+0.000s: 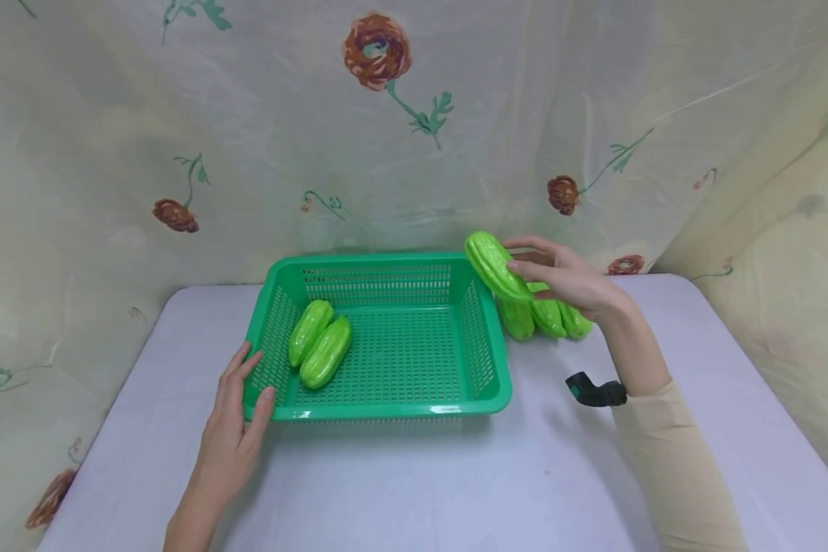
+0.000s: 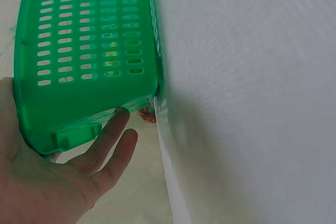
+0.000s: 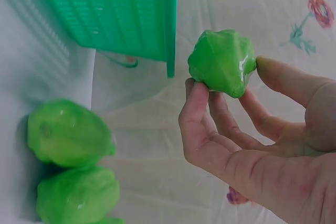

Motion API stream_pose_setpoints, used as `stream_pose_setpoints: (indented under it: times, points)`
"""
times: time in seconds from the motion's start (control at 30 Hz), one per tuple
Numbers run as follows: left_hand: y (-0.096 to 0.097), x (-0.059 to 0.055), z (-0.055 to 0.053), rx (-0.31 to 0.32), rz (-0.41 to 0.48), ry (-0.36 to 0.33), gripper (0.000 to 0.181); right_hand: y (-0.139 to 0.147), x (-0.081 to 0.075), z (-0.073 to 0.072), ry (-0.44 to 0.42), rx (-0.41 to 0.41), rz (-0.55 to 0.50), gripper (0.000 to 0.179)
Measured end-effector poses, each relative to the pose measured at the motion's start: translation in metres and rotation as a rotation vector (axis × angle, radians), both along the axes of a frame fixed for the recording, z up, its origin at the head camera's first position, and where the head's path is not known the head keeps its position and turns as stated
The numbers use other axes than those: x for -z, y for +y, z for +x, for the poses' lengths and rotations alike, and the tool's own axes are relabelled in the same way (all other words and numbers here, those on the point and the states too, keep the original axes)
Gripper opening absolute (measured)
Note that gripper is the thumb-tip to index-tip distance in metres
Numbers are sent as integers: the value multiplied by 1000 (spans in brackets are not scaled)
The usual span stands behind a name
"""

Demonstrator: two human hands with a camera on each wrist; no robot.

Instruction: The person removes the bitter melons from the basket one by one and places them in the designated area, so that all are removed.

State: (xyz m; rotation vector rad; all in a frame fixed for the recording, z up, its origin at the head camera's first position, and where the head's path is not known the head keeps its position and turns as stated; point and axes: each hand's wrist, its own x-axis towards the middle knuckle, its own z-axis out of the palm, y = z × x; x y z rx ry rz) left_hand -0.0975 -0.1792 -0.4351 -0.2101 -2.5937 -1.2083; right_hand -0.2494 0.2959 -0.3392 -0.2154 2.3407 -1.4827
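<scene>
My right hand (image 1: 559, 276) pinches a glossy light-green ridged gourd (image 1: 494, 264) between thumb and fingertips. It is raised over the right rim of a green plastic basket (image 1: 386, 412). In the right wrist view the held gourd (image 3: 223, 62) shows its lobed end, beside the basket's wall (image 3: 113, 14). My left hand (image 1: 231, 422) rests at the basket's near left corner, fingers extended, with thumb and fingertips over the rim. In the left wrist view, two loosely straight fingers (image 2: 116, 145) lie by the basket's outer wall (image 2: 79, 95). Inside the basket, two similar gourds (image 1: 326, 353) lie side by side at the left.
Several more green gourds (image 1: 547, 316) lie on the table, right of the basket; in the right wrist view two gourds (image 3: 71, 135) are close together. The table (image 1: 400, 491) has a white cover. A flower-patterned curtain (image 1: 283, 138) hangs behind it. A black strap (image 1: 596, 391) sits at my right wrist.
</scene>
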Motion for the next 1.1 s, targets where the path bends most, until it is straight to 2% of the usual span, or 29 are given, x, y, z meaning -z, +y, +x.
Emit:
stream_pose_setpoints:
  times: [0.6, 0.77, 1.1]
  points:
    - [-1, 1, 0, -1, -2, -4, 53, 42, 10, 11, -52, 86, -32, 69]
    - [-1, 1, 0, 2, 1, 0, 53, 52, 14, 12, -62, 87, -32, 70]
    - [0, 0, 0, 2, 7, 1, 53, 76, 21, 15, -37, 121, -43, 69]
